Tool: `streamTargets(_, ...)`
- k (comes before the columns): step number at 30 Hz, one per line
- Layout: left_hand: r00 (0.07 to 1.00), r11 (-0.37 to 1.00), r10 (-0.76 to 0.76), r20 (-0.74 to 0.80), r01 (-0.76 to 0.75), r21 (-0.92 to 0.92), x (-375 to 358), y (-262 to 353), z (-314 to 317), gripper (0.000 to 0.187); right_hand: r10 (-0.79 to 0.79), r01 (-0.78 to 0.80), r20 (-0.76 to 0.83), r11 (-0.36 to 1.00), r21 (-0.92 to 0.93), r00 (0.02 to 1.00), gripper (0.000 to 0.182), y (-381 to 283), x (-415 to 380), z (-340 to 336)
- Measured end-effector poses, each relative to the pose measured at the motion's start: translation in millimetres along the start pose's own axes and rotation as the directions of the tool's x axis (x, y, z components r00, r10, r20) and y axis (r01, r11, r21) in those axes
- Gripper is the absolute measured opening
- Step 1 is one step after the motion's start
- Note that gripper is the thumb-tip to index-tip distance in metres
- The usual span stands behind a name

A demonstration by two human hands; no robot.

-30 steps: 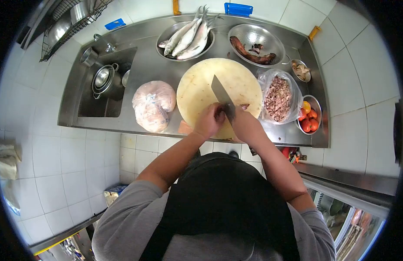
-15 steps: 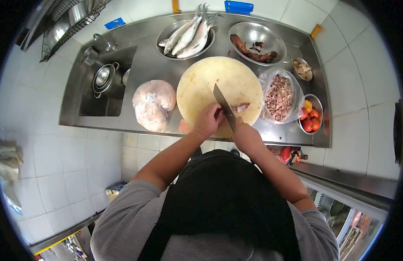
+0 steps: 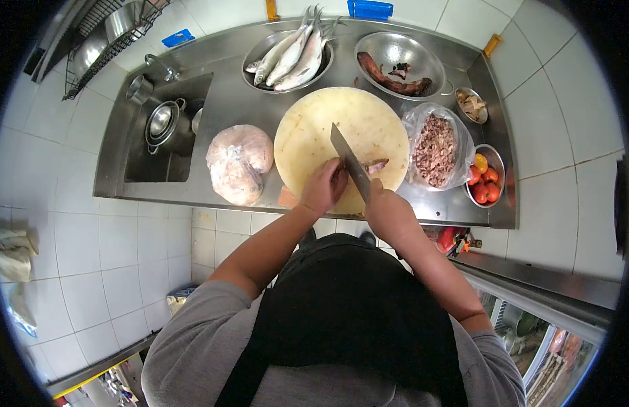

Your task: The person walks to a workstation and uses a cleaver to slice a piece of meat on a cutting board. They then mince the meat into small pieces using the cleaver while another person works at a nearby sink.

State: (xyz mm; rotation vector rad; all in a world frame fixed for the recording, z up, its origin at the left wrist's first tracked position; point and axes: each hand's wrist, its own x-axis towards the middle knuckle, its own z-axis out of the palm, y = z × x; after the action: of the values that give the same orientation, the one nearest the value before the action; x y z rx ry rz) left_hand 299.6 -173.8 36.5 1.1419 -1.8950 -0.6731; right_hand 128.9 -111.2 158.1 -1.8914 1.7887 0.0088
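A round yellowish cutting board (image 3: 328,108) lies on the steel counter. My right hand (image 3: 388,209) is closed round the handle of a knife (image 3: 350,157), whose blade points up and left across the board. Just left of the blade, my left hand (image 3: 322,187) has its fingers curled on a dark piece of meat (image 3: 339,178), mostly hidden by them. Right of the blade lies a small reddish meat piece (image 3: 377,165). Chopped meat (image 3: 434,150) fills a clear plastic bag beside the board.
Behind the board stand a bowl (image 3: 249,76) of fish and a colander (image 3: 423,51) with long dark meat. Tomatoes (image 3: 486,192) and a small dish (image 3: 472,106) are at right. A wrapped bag (image 3: 238,163) and the sink (image 3: 141,169) are at left.
My right hand and the knife have shifted slightly, with the handle end a little higher on the board. My left hand stays almost in place on the meat.
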Motion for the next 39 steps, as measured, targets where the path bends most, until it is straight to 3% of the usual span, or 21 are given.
streamTargets(2,0.998,0.999,-0.042,0.045,0.042,0.001,0.6,0.6,0.5,0.025,0.008,-0.008,0.003,1.000,0.005,1.000,0.021,-0.2,-1.4,0.0)
streamTargets(5,0.999,0.997,0.044,-0.022,-0.043,0.068,3.2,0.9,3.2,0.020,-0.008,0.009,0.024,0.999,-0.034,1.000,0.020,1.1,-7.5,-3.9)
streamTargets(11,0.997,0.994,0.070,-0.025,-0.067,0.082,2.5,0.7,5.7,0.024,0.115,-0.111,0.128,0.993,-0.033,0.985,0.018,9.6,-33.7,-10.5)
streamTargets(17,0.996,0.998,0.060,-0.059,-0.059,0.025,-0.1,-10.6,8.0,0.027,-0.015,0.016,-0.018,0.999,0.032,1.000,0.021,-2.4,18.6,6.8)
streamTargets(19,0.994,0.998,-0.063,0.085,0.062,0.021,3.9,-7.5,3.6,0.026,-0.038,0.040,-0.041,0.998,0.039,0.998,0.024,-5.6,32.1,15.6)
streamTargets(23,0.997,0.997,-0.052,0.065,0.048,0.060,3.7,1.1,0.0,0.024,-0.060,0.060,-0.030,0.998,0.021,0.998,0.022,-7.7,15.7,5.0)
streamTargets(28,0.999,0.999,-0.038,-0.001,0.038,-0.011,5.7,5.2,0.3,0.021,0.060,-0.049,0.133,0.995,-0.088,0.989,0.020,-0.6,-28.1,-24.8)
streamTargets(32,0.996,0.997,-0.075,0.037,0.076,-0.003,3.8,-7.7,8.3,0.022,0.062,-0.050,0.134,0.995,-0.086,0.989,0.021,7.0,-25.5,-16.1)
streamTargets(35,0.999,1.000,-0.001,0.049,0.000,0.021,2.3,-13.2,8.0,0.024,0.028,-0.022,0.087,0.997,-0.070,0.996,0.022,1.9,-3.2,-1.6)
streamTargets(39,0.996,0.997,-0.072,0.054,0.073,-0.027,0.2,-9.8,6.1,0.026,0.013,-0.013,0.016,1.000,-0.001,1.000,0.022,2.1,19.7,14.4)
